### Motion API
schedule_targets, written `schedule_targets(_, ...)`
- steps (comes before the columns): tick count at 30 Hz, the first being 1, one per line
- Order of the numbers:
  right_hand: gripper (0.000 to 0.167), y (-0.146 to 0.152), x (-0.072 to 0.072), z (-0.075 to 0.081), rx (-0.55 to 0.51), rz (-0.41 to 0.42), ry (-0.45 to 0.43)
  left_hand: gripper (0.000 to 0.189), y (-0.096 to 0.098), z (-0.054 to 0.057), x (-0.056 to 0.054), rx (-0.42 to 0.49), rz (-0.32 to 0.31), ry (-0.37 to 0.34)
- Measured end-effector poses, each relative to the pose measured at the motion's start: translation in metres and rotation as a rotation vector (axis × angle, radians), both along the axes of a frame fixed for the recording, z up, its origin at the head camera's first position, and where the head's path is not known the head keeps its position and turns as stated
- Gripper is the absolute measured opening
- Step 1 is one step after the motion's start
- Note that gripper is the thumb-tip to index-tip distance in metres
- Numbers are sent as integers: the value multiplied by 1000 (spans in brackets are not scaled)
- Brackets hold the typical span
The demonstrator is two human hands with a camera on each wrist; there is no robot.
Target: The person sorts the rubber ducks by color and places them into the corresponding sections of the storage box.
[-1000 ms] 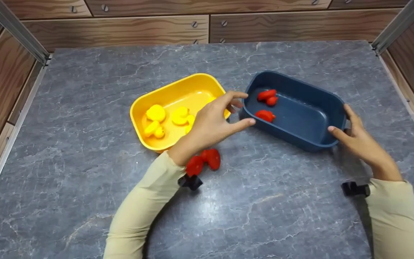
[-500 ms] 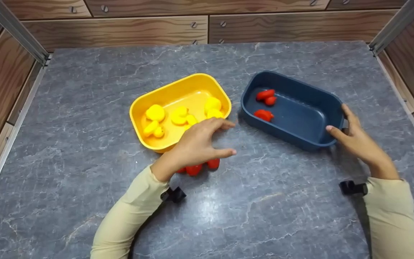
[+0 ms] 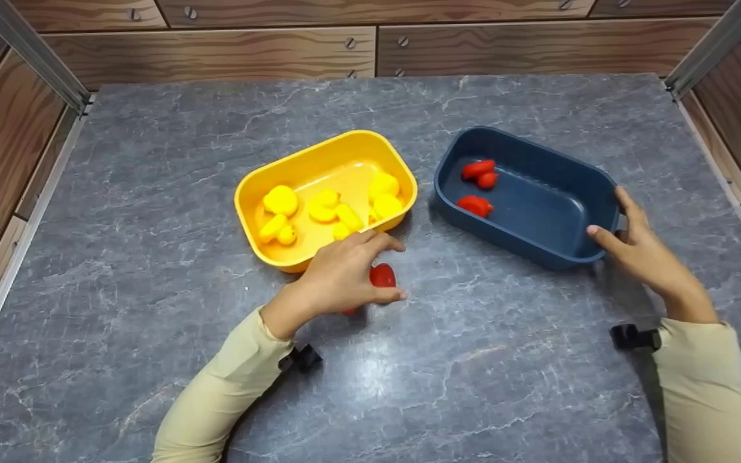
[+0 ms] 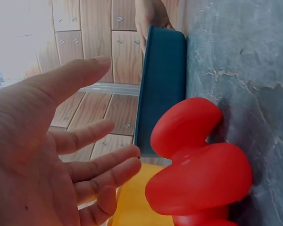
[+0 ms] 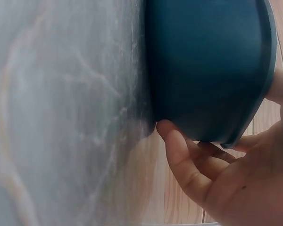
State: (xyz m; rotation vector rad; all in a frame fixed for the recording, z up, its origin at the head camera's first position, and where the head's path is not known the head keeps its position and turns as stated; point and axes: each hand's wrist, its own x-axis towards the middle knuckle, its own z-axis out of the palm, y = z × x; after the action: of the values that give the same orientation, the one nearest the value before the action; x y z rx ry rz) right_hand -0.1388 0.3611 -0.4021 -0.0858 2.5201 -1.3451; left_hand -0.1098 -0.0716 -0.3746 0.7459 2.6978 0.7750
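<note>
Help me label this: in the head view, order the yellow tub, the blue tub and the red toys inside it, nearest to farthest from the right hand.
1. Blue tub, gripped at its right end by the right hand.
2. Red toys, inside that tub near its left end.
3. Yellow tub, on the left, beyond the toys.

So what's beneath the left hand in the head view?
Part of a red toy and a separate red sliver show; the left hand covers whatever else lies there.
</note>
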Motion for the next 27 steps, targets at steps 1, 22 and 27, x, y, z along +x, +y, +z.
schedule_targets(1,86,0,0,0,3,-2,1,61,0,-1,0,-8,1,1)
schedule_targets(22,84,1,0,-2,50,-4,18,54,1,-8,3,-145,-10,40)
schedule_targets(27,84,1,0,-1,41,8,17,56,2,-12,2,-147,-13,47)
